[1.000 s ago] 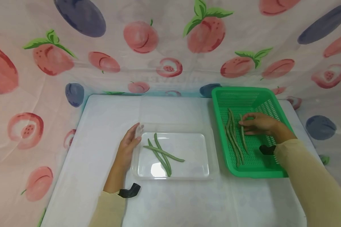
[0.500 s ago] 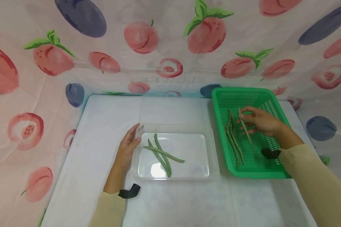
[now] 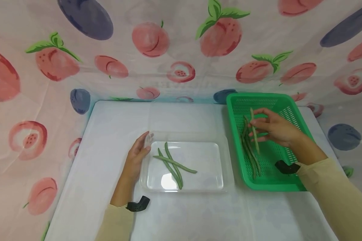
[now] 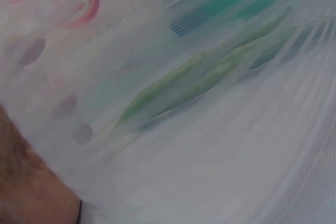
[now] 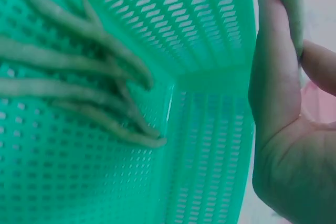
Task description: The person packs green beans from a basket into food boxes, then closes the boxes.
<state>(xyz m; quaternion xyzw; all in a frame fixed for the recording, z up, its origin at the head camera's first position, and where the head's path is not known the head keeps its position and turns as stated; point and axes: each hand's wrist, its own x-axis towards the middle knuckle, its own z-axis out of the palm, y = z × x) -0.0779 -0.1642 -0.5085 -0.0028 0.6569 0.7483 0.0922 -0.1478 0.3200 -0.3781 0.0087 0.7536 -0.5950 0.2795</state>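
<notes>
My left hand [image 3: 135, 159] grips the left rim of a clear plastic container [image 3: 228, 164], thumb over the edge. Three green beans [image 3: 184, 167] lie crossed on its floor; the left wrist view shows beans [image 4: 184, 80] blurrily through the wall. Over the left part of a green basket [image 3: 274, 185], my right hand [image 3: 279, 129] pinches one green bean [image 3: 256, 142] between thumb and fingers. That bean [image 5: 291, 9] stands raised beside the thumb in the right wrist view. Below it, several more green beans [image 5: 58, 59] lie along the basket's left side.
A white-covered table [image 3: 187, 217] carries both vessels, with the basket to the right of the container and a narrow gap between. Behind and at the sides hangs a fruit-print cloth [image 3: 211, 73]. A black wrist mount [image 3: 286, 167] sits at the right sleeve.
The right hand has lifted one green bean off the basket floor and moved it slightly up and left in the head view. The left hand and the container have stayed in place.
</notes>
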